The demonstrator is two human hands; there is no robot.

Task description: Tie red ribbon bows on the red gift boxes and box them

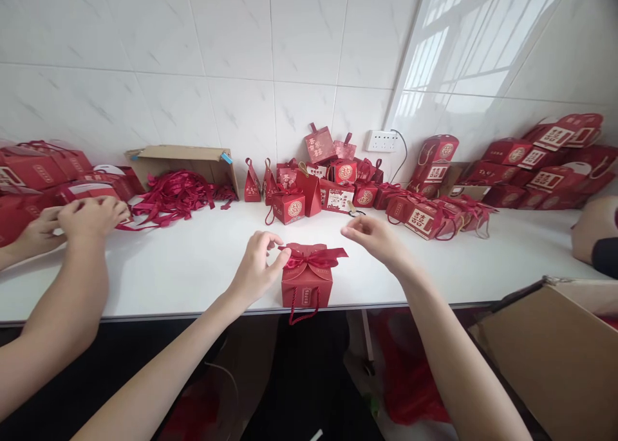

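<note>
A red gift box [306, 288] stands at the table's front edge, with a dark red ribbon bow [316, 259] across its top and a twisted cord handle [305, 315] hanging down its front. My left hand [258, 267] is at the bow's left end, thumb and fingers apart; whether it touches the ribbon is hard to tell. To the right of the bow and above it, my right hand [376, 238] hovers clear of the box. Its fingertips are pressed together, and anything between them is too small to make out.
Red boxes [290, 207] crowd the back middle, with more stacked right [502, 170] and left [43, 164]. A cardboard box [183, 152] of ribbons [176, 196] is back left. Another person's hands [91, 219] work at left. A large carton [555, 338] stands front right.
</note>
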